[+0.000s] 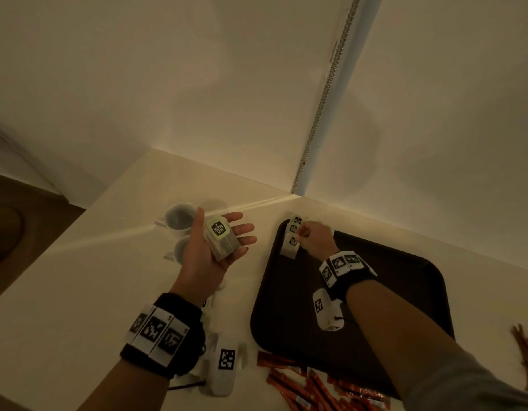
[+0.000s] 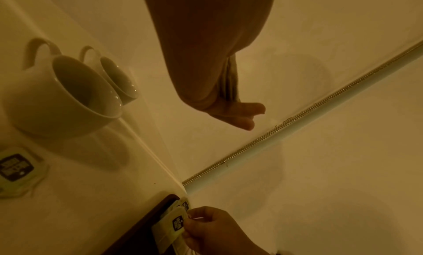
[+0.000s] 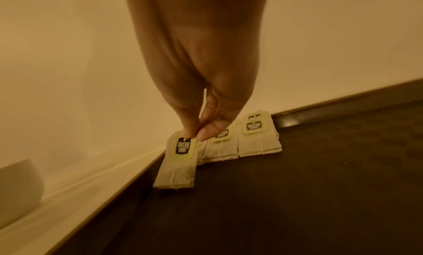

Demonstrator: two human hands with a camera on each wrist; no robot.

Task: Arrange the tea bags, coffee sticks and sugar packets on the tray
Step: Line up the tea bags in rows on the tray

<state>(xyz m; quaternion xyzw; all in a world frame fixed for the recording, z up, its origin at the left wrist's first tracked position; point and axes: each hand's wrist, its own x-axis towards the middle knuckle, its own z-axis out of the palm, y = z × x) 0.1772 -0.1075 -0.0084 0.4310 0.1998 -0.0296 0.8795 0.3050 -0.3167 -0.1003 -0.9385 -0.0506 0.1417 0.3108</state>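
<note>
My left hand (image 1: 239, 231) is palm up beside the tray with straight fingers, and a stack of tea bags (image 1: 222, 240) rests on the palm. In the left wrist view the stack (image 2: 230, 81) shows edge-on. My right hand (image 1: 300, 236) pinches the top of one tea bag (image 1: 290, 247) at the far left corner of the dark brown tray (image 1: 405, 295). In the right wrist view, my right hand (image 3: 194, 134) holds this tea bag (image 3: 178, 161) with its lower edge on the tray (image 3: 297, 186). Beside it lie two overlapping piles of tea bags (image 3: 258, 139).
Two white cups (image 1: 179, 219) stand on the counter left of my left hand. Orange coffee sticks (image 1: 316, 387) lie scattered at the tray's near edge, with more of these sticks (image 1: 526, 351) at the right. A loose tea bag (image 2: 16, 168) lies on the counter. Walls close the far side.
</note>
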